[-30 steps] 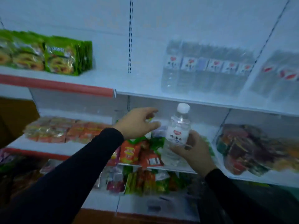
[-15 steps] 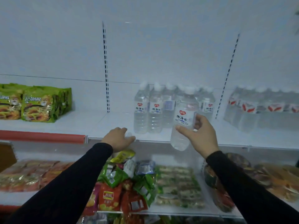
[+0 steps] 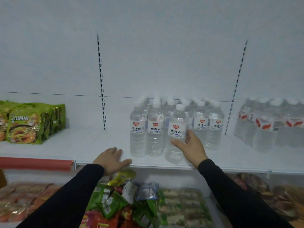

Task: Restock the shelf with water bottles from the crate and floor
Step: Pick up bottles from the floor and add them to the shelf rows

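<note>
Item: my right hand (image 3: 191, 143) grips one upright water bottle (image 3: 176, 132) on the shelf (image 3: 102, 145); left hand (image 3: 111, 157) spread flat on its edge.

The water bottle (image 3: 176, 134) is showing clear, glossy plastic with a matt white cap and a smooth paper-like label. The shelf (image 3: 102, 145) is looking like smooth, matt white painted metal, its front edge at the left wearing a dull red strip (image 3: 35, 163). The green noodle packs (image 3: 31, 124) are gleaming as shiny plastic film. The sleeves (image 3: 70, 198) are appearing as matt black cloth.
</note>
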Motion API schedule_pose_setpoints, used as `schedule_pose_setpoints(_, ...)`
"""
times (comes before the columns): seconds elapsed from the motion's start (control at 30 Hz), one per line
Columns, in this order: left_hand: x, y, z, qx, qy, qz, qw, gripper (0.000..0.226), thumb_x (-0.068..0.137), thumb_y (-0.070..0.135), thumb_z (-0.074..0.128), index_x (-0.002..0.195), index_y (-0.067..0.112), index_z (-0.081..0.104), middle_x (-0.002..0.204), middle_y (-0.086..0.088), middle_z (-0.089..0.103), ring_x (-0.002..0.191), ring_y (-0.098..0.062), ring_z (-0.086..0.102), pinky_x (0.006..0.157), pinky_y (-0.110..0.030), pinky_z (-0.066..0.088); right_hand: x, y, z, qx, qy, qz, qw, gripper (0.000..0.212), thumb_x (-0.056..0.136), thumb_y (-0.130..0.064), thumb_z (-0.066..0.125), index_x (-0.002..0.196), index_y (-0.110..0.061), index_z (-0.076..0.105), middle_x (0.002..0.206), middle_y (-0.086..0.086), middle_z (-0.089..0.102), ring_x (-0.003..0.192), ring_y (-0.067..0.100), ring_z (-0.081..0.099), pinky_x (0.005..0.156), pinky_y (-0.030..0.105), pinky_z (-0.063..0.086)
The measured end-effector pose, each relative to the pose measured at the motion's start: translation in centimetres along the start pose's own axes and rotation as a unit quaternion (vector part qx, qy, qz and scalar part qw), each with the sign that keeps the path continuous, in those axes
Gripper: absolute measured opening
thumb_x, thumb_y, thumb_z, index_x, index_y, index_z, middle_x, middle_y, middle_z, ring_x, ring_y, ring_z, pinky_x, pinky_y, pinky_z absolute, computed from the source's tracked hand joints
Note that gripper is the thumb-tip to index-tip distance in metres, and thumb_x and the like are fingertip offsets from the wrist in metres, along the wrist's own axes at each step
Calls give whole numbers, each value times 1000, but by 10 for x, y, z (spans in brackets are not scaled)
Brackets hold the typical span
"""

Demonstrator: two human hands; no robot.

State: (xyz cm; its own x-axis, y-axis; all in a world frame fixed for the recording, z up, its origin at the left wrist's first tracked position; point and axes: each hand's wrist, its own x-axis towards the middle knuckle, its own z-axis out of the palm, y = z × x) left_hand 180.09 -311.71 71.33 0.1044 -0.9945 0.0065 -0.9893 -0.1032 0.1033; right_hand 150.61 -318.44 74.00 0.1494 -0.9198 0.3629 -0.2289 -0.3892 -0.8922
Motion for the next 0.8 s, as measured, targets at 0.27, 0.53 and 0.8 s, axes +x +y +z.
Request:
schedule_pose_setpoints(0.27, 13, -13, 8, 18, 22, 25, 999, 144, 39, 98, -16, 155, 20, 17, 162, -8, 13, 149, -19, 12, 118, -34, 11, 12, 5, 4, -15, -69, -25, 997, 62, 90, -27, 70, 144, -30, 42, 141, -9, 53, 131, 8, 49, 116, 36, 35)
schedule_pose_setpoints(0.53, 19, -18, 17, 22, 35, 25, 999, 143, 40, 98, -18, 155, 20, 17, 162, -7, 13, 149, -19, 12, 119, -34, 10, 19, 14, -4, -111, -63, -37, 991, 67, 83, -59, 66, 144, -44, 40, 133, -11, 57, 113, 12, 58, 95, 31, 47)
schedule_pose_setpoints(0.8, 18, -17, 15, 14, 37, 22, 999, 146, 37, 99, -18, 155, 21, 17, 162, -6, 13, 149, -18, 12, 119, -34, 10, 18, 23, 7, -69, -14, -32, 997, 62, 91, -41, 66, 147, -33, 41, 139, -10, 54, 124, 15, 53, 95, 23, 44)
